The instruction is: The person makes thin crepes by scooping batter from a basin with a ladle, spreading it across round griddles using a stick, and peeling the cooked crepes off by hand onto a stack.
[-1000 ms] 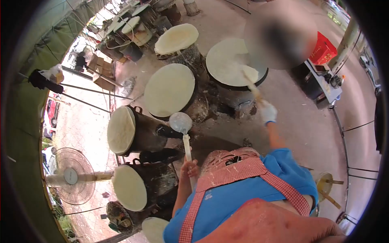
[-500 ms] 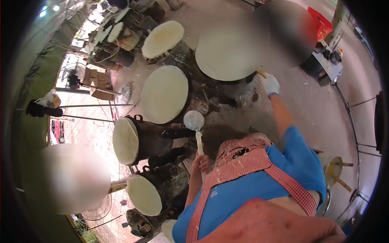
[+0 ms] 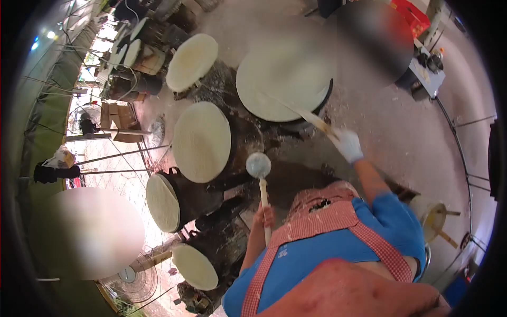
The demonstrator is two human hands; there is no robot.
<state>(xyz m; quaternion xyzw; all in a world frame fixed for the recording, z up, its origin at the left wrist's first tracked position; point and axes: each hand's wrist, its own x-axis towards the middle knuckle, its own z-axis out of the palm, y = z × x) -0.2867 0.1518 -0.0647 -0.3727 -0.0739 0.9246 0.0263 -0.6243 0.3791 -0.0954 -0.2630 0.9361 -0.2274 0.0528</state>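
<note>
A bare left hand, my left hand (image 3: 264, 215), is wrapped round the pale handle of a ladle (image 3: 259, 165), its round metal bowl pointing up. My right hand (image 3: 348, 145), in a white glove, grips a long wooden spreader (image 3: 317, 122). The spreader's far end reaches over the large round griddle (image 3: 274, 100), which is covered with pale batter; blur hides its upper part. Left of it, another round griddle (image 3: 202, 141) carries a pale sheet. A smaller pale-topped griddle (image 3: 163, 203) sits nearer on the left.
More pale-topped griddles (image 3: 192, 62) stand at the upper left, and one (image 3: 195, 266) lower down. A fan (image 3: 129, 274) is at lower left. A bucket (image 3: 434, 217) with wooden sticks stands at right, a small table (image 3: 429, 76) beyond. Cardboard boxes (image 3: 119, 121) lie at left.
My right hand has moved down from the griddle's edge, and the spreader now shows over the batter. The view has shifted, with the griddles lower and further left. My left hand keeps the ladle.
</note>
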